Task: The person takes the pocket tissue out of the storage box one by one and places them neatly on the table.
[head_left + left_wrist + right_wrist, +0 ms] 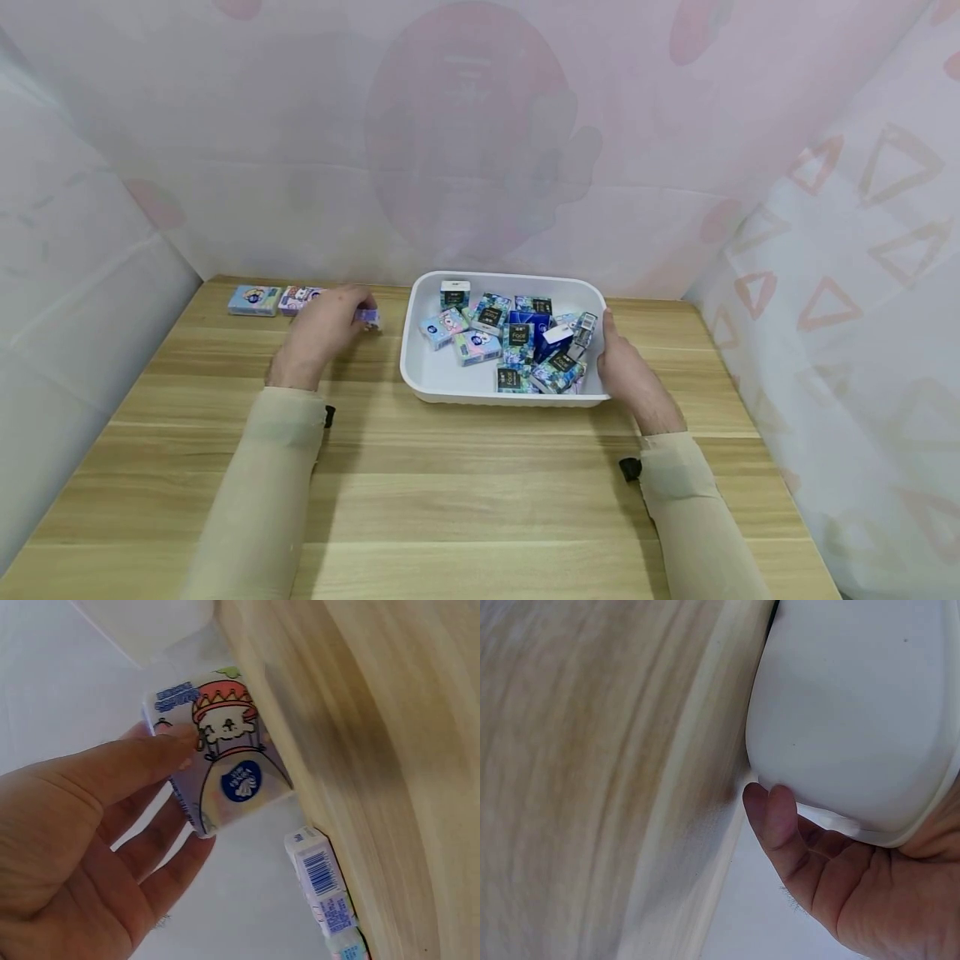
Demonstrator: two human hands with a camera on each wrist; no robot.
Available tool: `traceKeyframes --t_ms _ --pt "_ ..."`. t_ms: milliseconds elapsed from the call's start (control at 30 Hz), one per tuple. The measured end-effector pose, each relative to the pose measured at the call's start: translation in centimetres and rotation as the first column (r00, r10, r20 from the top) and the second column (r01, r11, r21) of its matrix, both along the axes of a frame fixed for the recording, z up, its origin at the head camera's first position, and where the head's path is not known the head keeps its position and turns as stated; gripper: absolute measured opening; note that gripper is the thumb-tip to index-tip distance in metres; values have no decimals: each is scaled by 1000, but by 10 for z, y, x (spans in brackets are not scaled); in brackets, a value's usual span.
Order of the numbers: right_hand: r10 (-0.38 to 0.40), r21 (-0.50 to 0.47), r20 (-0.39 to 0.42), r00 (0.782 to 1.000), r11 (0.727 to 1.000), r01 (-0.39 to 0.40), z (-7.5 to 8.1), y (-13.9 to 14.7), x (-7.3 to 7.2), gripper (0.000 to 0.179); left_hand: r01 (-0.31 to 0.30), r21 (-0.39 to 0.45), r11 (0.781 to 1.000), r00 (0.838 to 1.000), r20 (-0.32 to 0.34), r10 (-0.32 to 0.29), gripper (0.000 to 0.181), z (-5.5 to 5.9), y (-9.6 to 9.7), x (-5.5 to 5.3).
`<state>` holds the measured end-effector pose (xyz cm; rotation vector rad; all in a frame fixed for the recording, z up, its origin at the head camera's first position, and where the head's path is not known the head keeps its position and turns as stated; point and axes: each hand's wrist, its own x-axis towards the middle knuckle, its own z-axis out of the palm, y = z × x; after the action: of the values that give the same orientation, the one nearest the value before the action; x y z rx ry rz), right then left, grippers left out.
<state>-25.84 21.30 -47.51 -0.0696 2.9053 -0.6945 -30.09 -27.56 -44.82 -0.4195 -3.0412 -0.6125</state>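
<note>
While the left hand (pixel 322 329) pinches the purple packet (pixel 241 781) between its fingers, soft pressure seems better (the right hand (pixel 632 373) grips the white basket (pixel 442 375) beside its fingers).

Pale, creased panels enclose a wood-grain surface (pixel 465 508) on three sides, its light-brown and yellowish bands running from left to right. On the back panel (pixel 285 108), washed in faint pink, a large round pink figure (pixel 465 125) looms at the center, with smaller pink patches scattered around it. The right panel (pixel 862 433) carries loosely drawn triangles (pixel 828 308) in red and beige, while the left panel (pixel 67 275) is whitish gray with faint marks. Soft, diffuse light leaves blurred shadows across the wood.
</note>
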Motion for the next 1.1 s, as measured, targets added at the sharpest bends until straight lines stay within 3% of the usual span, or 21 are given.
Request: traceKeyframes --t_ms 400,633,767,967,1100 --pt "-17 -19 8 1000 1000 17 3 0 1 84 -30 -14 999 997 71 31 16 -9 -3 -4" --pt "-27 -54 39 999 998 30 1 -1 1 84 -27 -89 996 991 130 38 13 -8 -5 -1" --pt "-27 -39 36 999 999 28 2 -1 1 83 -23 -107 994 991 129 36 15 -9 -6 -2" --pt "-26 -35 26 999 999 27 3 -1 2 83 -17 -95 995 991 127 29 14 -8 -7 -14" --pt "-25 -33 35 999 999 26 3 -1 2 82 3 -112 994 992 127 11 14 -7 -10 -27"
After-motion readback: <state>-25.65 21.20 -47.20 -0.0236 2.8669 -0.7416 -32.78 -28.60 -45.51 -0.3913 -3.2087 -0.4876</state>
